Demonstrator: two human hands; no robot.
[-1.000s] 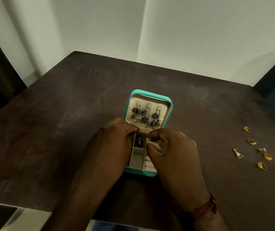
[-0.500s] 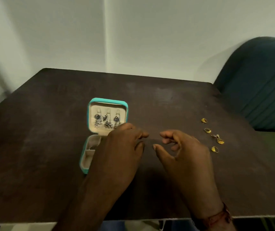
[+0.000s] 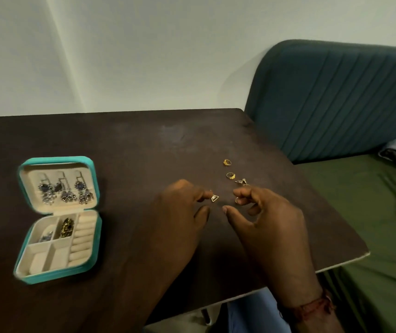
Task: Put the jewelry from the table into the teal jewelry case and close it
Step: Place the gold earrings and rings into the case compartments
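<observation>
Far to my left the teal jewelry case [image 3: 57,218] lies open on the dark table [image 3: 132,150], lid propped up. It is blurred, so the dark silvery earrings [image 3: 66,189] hung in the lid are hard to make out, as is the dark piece [image 3: 66,227] in a cream compartment of the base. My left hand [image 3: 180,217] hovers mid-table, fingertips touching a small triangular earring [image 3: 214,198], thumb apart, nothing gripped. My right hand [image 3: 264,219] is loosely curled beside it; a gold ring [image 3: 237,200] shows half hidden at its fingertips, and I cannot tell whether I am holding it. Just beyond lie two gold rings [image 3: 227,162] [image 3: 230,175] and another triangular piece [image 3: 241,181]. Pale walls stand behind; a teal ribbed headboard [image 3: 336,97] and green bedding [image 3: 372,212] sit to the right.
</observation>
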